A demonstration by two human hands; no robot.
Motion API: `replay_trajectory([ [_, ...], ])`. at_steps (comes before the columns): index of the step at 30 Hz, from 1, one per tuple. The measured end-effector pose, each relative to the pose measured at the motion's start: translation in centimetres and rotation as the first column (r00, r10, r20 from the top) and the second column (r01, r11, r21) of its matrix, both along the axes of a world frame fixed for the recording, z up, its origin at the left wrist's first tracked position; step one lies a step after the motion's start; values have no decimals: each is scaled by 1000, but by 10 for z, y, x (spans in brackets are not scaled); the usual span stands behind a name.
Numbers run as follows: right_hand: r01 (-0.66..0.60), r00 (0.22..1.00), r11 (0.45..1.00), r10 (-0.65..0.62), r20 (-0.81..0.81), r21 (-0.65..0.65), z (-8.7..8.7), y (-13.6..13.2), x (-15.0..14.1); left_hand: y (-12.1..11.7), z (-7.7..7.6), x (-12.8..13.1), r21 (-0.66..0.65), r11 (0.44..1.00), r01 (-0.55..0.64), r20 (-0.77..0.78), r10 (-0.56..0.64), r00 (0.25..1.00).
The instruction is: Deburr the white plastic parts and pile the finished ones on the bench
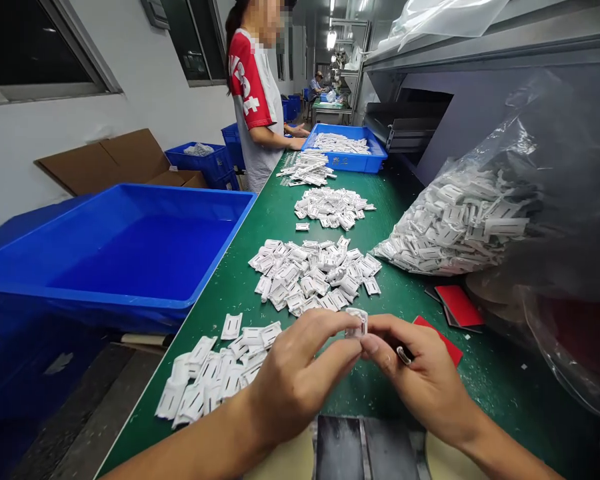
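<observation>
**Plastic clip [356, 323] pinched above the green counter [500, 387]**

The left hand [300, 380] and right hand [423, 380] are both closed narrow, their fingertips meeting on the white clip. A small silver piece [404, 355] sits at the right hand's fingers; what it is, I cannot tell. The clip looks light, thin and fairly stiff. Its slotted edges may snap if bent and its smooth plastic could slip, so the flat body seems the safest place to hold. Just beside the left hand lies a loose pile of clips [210, 380], with a bigger heap [313, 273] beyond it. A clear bag [455, 220] full of clips slumps at right, near red cards [459, 305].
</observation>
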State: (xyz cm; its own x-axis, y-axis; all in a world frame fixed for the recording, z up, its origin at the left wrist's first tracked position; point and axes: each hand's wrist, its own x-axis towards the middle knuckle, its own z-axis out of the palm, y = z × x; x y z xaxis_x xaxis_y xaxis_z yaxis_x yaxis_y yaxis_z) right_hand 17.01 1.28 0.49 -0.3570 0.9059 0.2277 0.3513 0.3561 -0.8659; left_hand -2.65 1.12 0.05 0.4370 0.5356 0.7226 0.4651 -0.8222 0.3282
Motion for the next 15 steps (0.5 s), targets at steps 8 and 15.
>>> replay_trajectory([
  [8,42,992,958,-73,100,284,-2,-1,-1,-3,4,6,-254,962,-95,217,153,964],
  [15,16,974,816,-143,174,578,-6,1,-5,4,1,1,-133,983,-130,80,141,987],
])
